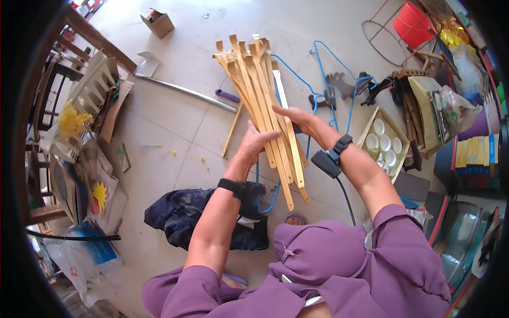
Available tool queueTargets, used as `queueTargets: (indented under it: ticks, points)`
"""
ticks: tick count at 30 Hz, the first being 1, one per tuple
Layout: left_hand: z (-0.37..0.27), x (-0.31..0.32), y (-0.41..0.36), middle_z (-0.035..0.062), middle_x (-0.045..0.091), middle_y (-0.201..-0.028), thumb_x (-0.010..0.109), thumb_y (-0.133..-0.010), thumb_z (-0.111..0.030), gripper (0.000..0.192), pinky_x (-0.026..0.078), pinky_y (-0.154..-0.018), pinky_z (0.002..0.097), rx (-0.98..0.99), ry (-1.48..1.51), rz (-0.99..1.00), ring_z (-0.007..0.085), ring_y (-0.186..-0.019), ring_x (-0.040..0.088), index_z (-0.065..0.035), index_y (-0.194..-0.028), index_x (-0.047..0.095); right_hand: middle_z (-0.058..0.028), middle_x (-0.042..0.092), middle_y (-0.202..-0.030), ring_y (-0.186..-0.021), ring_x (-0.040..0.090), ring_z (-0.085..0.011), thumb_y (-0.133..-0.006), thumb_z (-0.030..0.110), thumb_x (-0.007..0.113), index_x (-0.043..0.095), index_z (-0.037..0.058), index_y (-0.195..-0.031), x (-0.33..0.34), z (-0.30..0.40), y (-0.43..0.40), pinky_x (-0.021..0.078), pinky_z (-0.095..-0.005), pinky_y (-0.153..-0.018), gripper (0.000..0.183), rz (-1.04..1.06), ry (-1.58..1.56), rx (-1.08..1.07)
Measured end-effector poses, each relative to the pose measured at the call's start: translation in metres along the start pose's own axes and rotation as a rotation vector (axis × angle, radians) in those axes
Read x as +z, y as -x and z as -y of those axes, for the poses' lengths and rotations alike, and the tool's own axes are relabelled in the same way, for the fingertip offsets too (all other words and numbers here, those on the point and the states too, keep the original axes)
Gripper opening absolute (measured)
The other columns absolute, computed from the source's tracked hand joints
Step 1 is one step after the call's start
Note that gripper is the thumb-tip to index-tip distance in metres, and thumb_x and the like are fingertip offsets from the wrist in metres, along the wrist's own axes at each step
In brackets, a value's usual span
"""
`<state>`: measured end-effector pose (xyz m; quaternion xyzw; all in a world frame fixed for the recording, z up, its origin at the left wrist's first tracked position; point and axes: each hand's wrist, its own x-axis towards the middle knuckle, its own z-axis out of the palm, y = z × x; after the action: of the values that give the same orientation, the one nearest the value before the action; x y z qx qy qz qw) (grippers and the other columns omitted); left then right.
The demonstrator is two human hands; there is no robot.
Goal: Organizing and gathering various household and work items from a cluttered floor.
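A bundle of bamboo back scratchers [260, 99] slants across the middle of the view, bent scratching ends away from me. My left hand [256, 141] is wrapped around the bundle at mid-length, its thumb across the front. Against the bundle's right side lies my right hand [299, 119], one digit stretched over the front of the handles. Its other fingers are partly hidden, so its grip is unclear. The handle ends, with small holes, fan out toward my body. Another thin wooden stick [232, 129] slants on the left, beside the bundle.
Blue clothes hangers [316, 75] lie on the tiled floor to the right. A box of white round pieces [362, 148] stands nearby. At left are a metal tube [187, 92] and a small carton [158, 24]. Dark cloth [179, 216] lies near my feet.
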<state>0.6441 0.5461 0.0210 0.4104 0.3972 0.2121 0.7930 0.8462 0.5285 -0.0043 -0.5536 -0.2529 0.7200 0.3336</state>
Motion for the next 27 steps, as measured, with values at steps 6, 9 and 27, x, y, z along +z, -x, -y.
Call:
queueTargets:
  ticks: [6, 9, 27]
  points:
    - [-0.013, 0.014, 0.015, 0.0152, 0.055, -0.129, 0.085, -0.070, -0.021, 0.098, 0.050, -0.098, 0.0353, 0.239, -0.247, 0.018, 0.0276, -0.113, 0.061, -0.0010, -0.145, 0.026, -0.0109, 0.064, -0.127, -0.114, 0.062, -0.0204, -0.084, 0.051, 0.075, 0.053, 0.0032, -0.136, 0.023, 0.018, 0.050, 0.0484, -0.0327, -0.098, 0.074, -0.037, -0.058, -0.210]
    - [-0.027, 0.014, 0.020, 0.0206, 0.059, -0.125, 0.088, -0.064, -0.026, 0.106, 0.051, -0.098, 0.0358, 0.325, -0.390, -0.009, 0.0309, -0.113, 0.063, 0.0012, -0.146, 0.027, -0.0104, 0.063, -0.128, -0.117, 0.061, -0.0204, -0.085, 0.046, 0.075, 0.051, 0.0036, -0.138, 0.030, 0.023, 0.058, 0.0482, -0.0344, -0.099, 0.072, -0.056, -0.085, -0.207]
    - [-0.037, -0.001, 0.101, 0.0209, 0.034, -0.151, 0.081, -0.067, -0.055, 0.117, 0.028, -0.114, 0.0487, 0.814, -1.064, -0.144, 0.0389, -0.139, 0.034, 0.0003, -0.151, 0.022, -0.0101, 0.062, -0.124, -0.113, 0.062, -0.0213, -0.081, 0.033, 0.079, 0.049, 0.0010, -0.135, 0.089, 0.003, 0.105, 0.0530, -0.0359, -0.097, 0.069, -0.009, -0.126, -0.501]
